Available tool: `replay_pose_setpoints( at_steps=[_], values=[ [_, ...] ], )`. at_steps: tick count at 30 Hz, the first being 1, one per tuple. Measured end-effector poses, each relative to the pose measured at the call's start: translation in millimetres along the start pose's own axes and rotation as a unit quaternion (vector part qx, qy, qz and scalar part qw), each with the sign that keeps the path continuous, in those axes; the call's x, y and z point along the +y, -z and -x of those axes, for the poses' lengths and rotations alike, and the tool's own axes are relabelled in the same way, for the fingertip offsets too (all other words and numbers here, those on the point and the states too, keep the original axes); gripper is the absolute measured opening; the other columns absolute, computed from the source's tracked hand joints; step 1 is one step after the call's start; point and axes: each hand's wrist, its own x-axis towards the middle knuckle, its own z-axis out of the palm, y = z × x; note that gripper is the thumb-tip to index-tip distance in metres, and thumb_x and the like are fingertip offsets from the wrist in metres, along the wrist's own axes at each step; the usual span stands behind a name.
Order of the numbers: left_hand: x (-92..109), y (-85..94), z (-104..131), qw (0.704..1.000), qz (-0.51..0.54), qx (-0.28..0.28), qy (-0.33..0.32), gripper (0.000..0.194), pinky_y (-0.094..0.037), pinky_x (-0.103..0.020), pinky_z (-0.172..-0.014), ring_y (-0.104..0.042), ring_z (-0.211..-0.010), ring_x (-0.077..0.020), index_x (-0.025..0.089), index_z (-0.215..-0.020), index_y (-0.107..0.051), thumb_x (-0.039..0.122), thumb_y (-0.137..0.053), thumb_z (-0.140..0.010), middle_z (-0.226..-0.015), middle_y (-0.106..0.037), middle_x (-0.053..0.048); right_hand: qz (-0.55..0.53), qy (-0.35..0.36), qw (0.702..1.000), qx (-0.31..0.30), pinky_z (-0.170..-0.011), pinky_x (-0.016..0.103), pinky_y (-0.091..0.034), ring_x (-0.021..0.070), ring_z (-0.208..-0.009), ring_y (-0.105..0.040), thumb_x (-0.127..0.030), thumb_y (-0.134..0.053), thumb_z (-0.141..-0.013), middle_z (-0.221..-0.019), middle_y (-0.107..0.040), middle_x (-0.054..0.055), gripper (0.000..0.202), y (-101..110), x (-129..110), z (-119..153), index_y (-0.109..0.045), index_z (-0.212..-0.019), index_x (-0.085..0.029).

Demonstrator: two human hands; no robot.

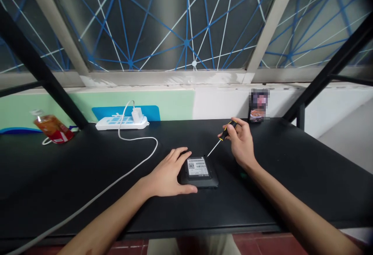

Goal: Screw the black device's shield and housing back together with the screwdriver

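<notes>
A flat black device with a white printed label (198, 167) lies on the black table in front of me. My left hand (171, 173) grips it from the left, thumb along its near edge and fingers at its far left corner. In my right hand (241, 140) is a screwdriver (224, 134) with a black and yellow handle, fingers wrapped round it. Its shaft slants down to the left, and the tip meets or hovers just over the device's far right corner; whether it touches I cannot tell.
A white power strip (122, 123) with a plugged-in charger (136, 114) stands at the back. Its white cable (116, 187) runs across the table's left side. An orange drink bottle (54, 127) leans at the far left. A small picture-covered object (256, 111) stands at the back right.
</notes>
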Motion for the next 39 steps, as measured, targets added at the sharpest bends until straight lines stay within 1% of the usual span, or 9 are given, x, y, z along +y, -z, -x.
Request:
replay_pose_setpoints(
  at_steps=[2,6,15,28,30,32,35,37,39],
  values=[
    [-3,-0.7,1,1.0,0.008,-0.004,0.004,0.107,-0.031,-0.061,-0.118,-0.029,-0.146,-0.0422,0.019,-0.154,-0.033,0.074,-0.073,-0.071,-0.16,-0.028,-0.018,0.003,0.013,1.0,0.014,-0.061,0.031,-0.052,0.0123,-0.061,-0.067,-0.041,-0.064,-0.089,-0.093,-0.064,-0.001,0.038,0,-2,2,-0.047,-0.119,-0.024],
    [-8,-4.1,2,1.0,-0.001,-0.001,0.004,0.111,-0.03,-0.062,-0.117,-0.027,-0.146,-0.0432,0.022,-0.155,-0.031,0.073,-0.077,-0.068,-0.161,-0.027,-0.018,0.023,0.039,0.999,0.025,-0.06,0.031,-0.054,0.0122,-0.06,-0.066,-0.04,-0.062,-0.09,-0.093,-0.063,-0.001,0.035,-1,-2,0,-0.046,-0.119,-0.025],
    [-6,-2.7,2,1.0,-0.008,0.0,0.005,0.108,-0.031,-0.062,-0.116,-0.03,-0.145,-0.0421,0.021,-0.154,-0.033,0.07,-0.078,-0.069,-0.158,-0.031,-0.018,0.035,0.043,0.998,0.003,-0.064,0.033,-0.057,0.0148,-0.067,-0.071,-0.037,-0.059,-0.092,-0.095,-0.062,0.002,0.034,-2,-3,4,-0.046,-0.121,-0.025],
    [-7,-5.9,7,1.0,-0.018,0.004,0.023,0.105,-0.031,-0.061,-0.117,-0.028,-0.146,-0.0403,0.024,-0.155,-0.031,0.069,-0.076,-0.072,-0.16,-0.029,-0.016,0.044,0.072,0.996,-0.016,-0.066,0.032,-0.058,0.016,-0.073,-0.073,-0.036,-0.06,-0.093,-0.103,-0.064,0.003,0.035,-4,0,11,-0.048,-0.125,-0.028],
    [-7,-6.2,7,1.0,-0.018,0.01,0.022,0.106,-0.031,-0.061,-0.117,-0.028,-0.146,-0.0401,0.024,-0.155,-0.031,0.069,-0.076,-0.071,-0.159,-0.029,-0.017,0.033,0.071,0.997,-0.026,-0.07,0.034,-0.06,0.0171,-0.077,-0.074,-0.038,-0.059,-0.094,-0.109,-0.065,0.005,0.036,-4,-2,12,-0.049,-0.128,-0.028],
    [-7,-6.4,6,0.999,-0.019,0.016,0.021,0.107,-0.031,-0.061,-0.118,-0.029,-0.146,-0.04,0.023,-0.155,-0.03,0.069,-0.077,-0.071,-0.159,-0.03,-0.017,0.008,0.062,0.997,-0.042,-0.079,0.039,-0.061,0.0191,-0.085,-0.075,-0.041,-0.054,-0.096,-0.119,-0.064,0.007,0.038,-5,-3,14,-0.048,-0.132,-0.029],
    [-7,-6.2,5,0.999,-0.019,0.016,0.022,0.107,-0.031,-0.06,-0.118,-0.03,-0.145,-0.04,0.021,-0.155,-0.031,0.069,-0.077,-0.07,-0.158,-0.032,-0.017,-0.034,0.039,0.997,-0.062,-0.091,0.046,-0.06,0.0225,-0.098,-0.074,-0.043,-0.05,-0.098,-0.133,-0.061,0.01,0.044,-5,-6,16,-0.045,-0.14,-0.031],
    [-7,-5.9,5,0.999,-0.019,0.013,0.026,0.108,-0.031,-0.06,-0.118,-0.03,-0.145,-0.0401,0.02,-0.155,-0.032,0.069,-0.077,-0.07,-0.157,-0.033,-0.018,-0.045,0.029,0.996,-0.067,-0.095,0.048,-0.058,0.0237,-0.102,-0.074,-0.042,-0.051,-0.097,-0.136,-0.06,0.01,0.047,-6,-7,17,-0.044,-0.143,-0.03],
    [-7,-5.5,5,0.999,-0.019,0.012,0.027,0.108,-0.031,-0.059,-0.118,-0.03,-0.145,-0.0399,0.02,-0.154,-0.033,0.07,-0.077,-0.07,-0.157,-0.033,-0.018,-0.04,0.029,0.997,-0.063,-0.096,0.048,-0.058,0.0233,-0.1,-0.074,-0.041,-0.053,-0.096,-0.133,-0.061,0.011,0.049,-7,-8,17,-0.044,-0.143,-0.03]
  ],
)
